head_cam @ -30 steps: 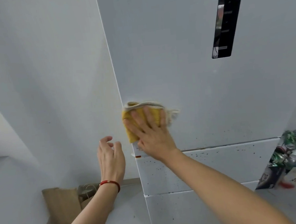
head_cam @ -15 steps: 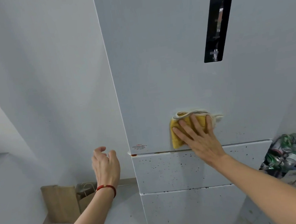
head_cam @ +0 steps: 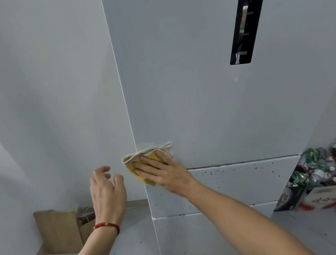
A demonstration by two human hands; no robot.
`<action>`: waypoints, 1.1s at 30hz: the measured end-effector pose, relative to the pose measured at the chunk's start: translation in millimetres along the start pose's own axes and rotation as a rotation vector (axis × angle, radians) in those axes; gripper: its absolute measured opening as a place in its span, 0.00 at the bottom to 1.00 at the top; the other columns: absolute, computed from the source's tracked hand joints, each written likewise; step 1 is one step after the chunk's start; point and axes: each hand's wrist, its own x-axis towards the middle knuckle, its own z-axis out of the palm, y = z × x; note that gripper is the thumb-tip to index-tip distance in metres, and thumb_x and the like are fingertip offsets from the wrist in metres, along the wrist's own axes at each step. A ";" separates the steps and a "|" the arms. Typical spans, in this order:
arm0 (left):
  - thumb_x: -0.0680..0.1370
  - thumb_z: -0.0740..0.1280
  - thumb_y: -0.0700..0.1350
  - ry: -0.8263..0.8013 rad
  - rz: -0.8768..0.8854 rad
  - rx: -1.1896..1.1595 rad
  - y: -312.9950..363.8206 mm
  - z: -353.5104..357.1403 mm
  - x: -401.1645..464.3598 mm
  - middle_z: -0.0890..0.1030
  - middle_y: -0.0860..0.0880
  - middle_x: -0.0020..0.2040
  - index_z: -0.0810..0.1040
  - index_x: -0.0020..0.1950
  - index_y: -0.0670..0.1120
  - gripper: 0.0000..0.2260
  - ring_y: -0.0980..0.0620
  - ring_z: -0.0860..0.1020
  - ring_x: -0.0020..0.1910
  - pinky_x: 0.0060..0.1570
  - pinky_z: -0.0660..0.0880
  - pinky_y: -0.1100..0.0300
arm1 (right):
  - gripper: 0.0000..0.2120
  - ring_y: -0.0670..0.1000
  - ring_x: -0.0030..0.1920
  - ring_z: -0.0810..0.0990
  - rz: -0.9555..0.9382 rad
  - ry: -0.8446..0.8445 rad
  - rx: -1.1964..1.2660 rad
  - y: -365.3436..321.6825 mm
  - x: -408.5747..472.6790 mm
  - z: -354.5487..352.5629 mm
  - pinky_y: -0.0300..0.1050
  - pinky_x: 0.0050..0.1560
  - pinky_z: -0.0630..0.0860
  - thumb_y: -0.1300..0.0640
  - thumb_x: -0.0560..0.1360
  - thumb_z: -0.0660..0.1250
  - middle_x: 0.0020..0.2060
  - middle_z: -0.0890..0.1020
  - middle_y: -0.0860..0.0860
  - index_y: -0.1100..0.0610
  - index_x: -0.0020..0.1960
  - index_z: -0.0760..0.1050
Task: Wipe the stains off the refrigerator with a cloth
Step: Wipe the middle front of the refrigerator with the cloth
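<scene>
Your right hand (head_cam: 165, 174) has slid the cloth (head_cam: 140, 163) back to the refrigerator's (head_cam: 202, 103) left edge, fingers flat, pressing; your left hand (head_cam: 107, 193) hovers relaxed, empty.

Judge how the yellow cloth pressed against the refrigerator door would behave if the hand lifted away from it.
The yellow cloth is probably floppy: it bunches in folds under the right hand. It would likely drop, since only flat fingers pin it to the upright refrigerator door. It looks thin, so likely light.

Red bracelet (head_cam: 107, 225), left wrist
</scene>
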 end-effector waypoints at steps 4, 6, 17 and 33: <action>0.79 0.65 0.36 -0.048 0.262 0.013 28.5 43.7 -19.8 0.75 0.47 0.50 0.72 0.58 0.45 0.09 0.49 0.74 0.44 0.43 0.69 0.57 | 0.30 0.52 0.81 0.62 0.092 0.014 -0.011 47.7 -102.3 -3.2 0.61 0.79 0.64 0.67 0.84 0.52 0.82 0.62 0.48 0.50 0.84 0.59; 0.78 0.66 0.35 -0.119 0.366 0.003 46.0 70.3 -32.4 0.74 0.48 0.49 0.72 0.56 0.45 0.10 0.51 0.74 0.43 0.41 0.69 0.61 | 0.31 0.54 0.81 0.63 0.148 -0.043 -0.065 80.2 -160.2 -7.9 0.63 0.78 0.64 0.68 0.83 0.50 0.82 0.62 0.47 0.49 0.84 0.59; 0.75 0.69 0.35 -0.302 0.514 0.056 80.8 136.9 -76.1 0.74 0.52 0.46 0.71 0.57 0.49 0.15 0.55 0.76 0.43 0.38 0.70 0.65 | 0.42 0.66 0.83 0.46 1.204 0.112 0.278 142.4 -292.9 -10.7 0.71 0.78 0.57 0.63 0.78 0.73 0.83 0.51 0.62 0.61 0.83 0.51; 0.74 0.70 0.33 -0.239 0.430 0.071 86.4 133.9 -58.7 0.72 0.51 0.52 0.70 0.57 0.48 0.17 0.55 0.75 0.41 0.39 0.73 0.60 | 0.41 0.59 0.83 0.36 1.543 0.385 0.528 167.5 -259.8 -4.2 0.74 0.78 0.43 0.29 0.82 0.43 0.84 0.37 0.55 0.52 0.84 0.36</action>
